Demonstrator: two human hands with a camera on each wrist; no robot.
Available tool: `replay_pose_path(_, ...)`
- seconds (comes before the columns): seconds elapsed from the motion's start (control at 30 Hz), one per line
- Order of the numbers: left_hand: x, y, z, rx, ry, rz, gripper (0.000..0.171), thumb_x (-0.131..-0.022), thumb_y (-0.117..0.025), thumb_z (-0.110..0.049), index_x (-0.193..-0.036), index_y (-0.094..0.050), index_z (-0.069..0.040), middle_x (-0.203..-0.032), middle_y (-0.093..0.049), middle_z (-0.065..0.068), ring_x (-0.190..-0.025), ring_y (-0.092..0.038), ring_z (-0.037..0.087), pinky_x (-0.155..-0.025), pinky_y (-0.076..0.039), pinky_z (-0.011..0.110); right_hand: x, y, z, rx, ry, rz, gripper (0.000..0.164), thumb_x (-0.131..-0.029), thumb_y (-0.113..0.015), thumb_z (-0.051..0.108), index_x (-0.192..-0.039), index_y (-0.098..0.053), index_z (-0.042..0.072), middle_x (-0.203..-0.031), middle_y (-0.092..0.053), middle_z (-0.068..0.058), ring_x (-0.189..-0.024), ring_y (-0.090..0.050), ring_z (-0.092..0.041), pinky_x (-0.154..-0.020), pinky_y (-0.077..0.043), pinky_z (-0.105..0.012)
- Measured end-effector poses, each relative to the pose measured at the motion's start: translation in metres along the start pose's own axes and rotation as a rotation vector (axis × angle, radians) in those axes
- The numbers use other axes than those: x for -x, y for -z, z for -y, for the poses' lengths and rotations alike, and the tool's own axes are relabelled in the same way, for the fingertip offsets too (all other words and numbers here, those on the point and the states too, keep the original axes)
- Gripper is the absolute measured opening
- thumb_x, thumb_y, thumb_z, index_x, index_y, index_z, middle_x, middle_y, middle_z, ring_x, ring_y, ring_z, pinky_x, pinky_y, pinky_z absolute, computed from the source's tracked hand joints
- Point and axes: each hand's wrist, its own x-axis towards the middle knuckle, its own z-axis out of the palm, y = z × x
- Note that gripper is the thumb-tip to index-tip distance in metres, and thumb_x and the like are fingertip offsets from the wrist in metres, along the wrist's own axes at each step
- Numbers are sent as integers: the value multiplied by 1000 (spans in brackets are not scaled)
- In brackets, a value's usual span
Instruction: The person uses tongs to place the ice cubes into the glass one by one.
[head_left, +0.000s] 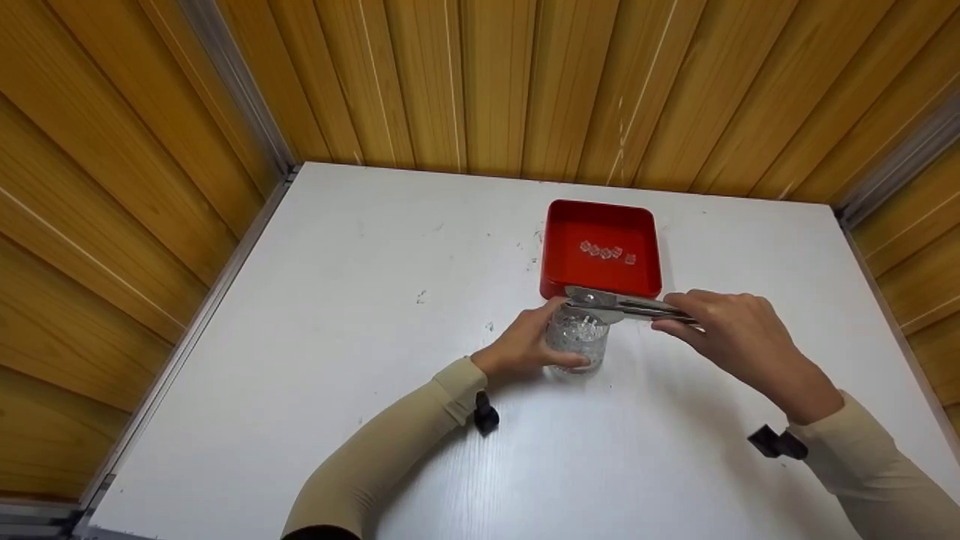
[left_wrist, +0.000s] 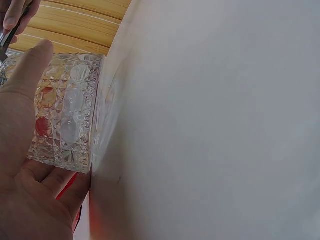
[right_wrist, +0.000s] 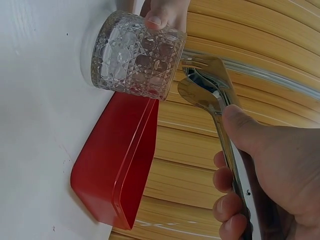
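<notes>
A clear cut-pattern glass (head_left: 576,341) stands upright on the white table. My left hand (head_left: 525,346) grips its side, thumb across the near face and fingers round the far side; the left wrist view shows the faceted glass (left_wrist: 70,110) close up. My right hand (head_left: 739,330) holds metal serving tongs (head_left: 645,306) by the arms, pointing left. In the right wrist view the tongs (right_wrist: 220,107) have one fork-shaped and one spoon-shaped end, nearly together at the glass rim. I cannot tell whether a cube sits between the tips.
Just behind the glass is a red square box (head_left: 551,266) with an open top. Several small clear cubes (head_left: 604,253) lie on its floor. Wood-patterned panels (head_left: 495,90) rise along the table's back and sides.
</notes>
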Motion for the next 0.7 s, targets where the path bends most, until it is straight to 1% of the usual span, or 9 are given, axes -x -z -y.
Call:
replay_pose_path(0.2, 0, 0, 0, 0, -1, 1, 84, -79, -90, -38, -148, -44, -23, -126, -67, -2, -110, -62, 8, -98, -49, 24, -1, -1, 0, 2, -11, 14, 30, -80, -90, 25, -104, -75, 15, -84, -76, -1, -53, -50, -8, -47, -39, -23)
replay_pose_path(0.4, -1, 0, 0, 2, 2, 4, 83, -79, -90, -38, -147, -44, -22, -126, -67, -1, -110, -62, 8, -97, -50, 24, -3, 1, -1, 20, 2, 25, 29, -81, -89, 25, -104, -75, 15, -84, -75, 0, -53, -50, -8, -47, -38, -23)
replay_pose_path(0.57, -1, 0, 1, -26, -2, -2, 85, -79, -89, -42, -147, -42, -21, -127, -65, -2, -111, -60, 7, -97, -49, 22, -10, 5, -4, 37, 29, 11, 31, -80, -90, 25, -105, -76, 14, -82, -74, -1, -51, -48, -7, -46, -36, -24)
replay_pose_path(0.7, -1, 0, 1, -14, 0, 0, 86, -79, -89, -42, -147, -42, -22, -128, -66, -2, -112, -61, 7, -99, -48, 22, -19, 9, -7, 35, 53, 17, 32, -81, -89, 25, -109, -76, 14, -83, -75, -1, -51, -47, -7, -47, -37, -25)
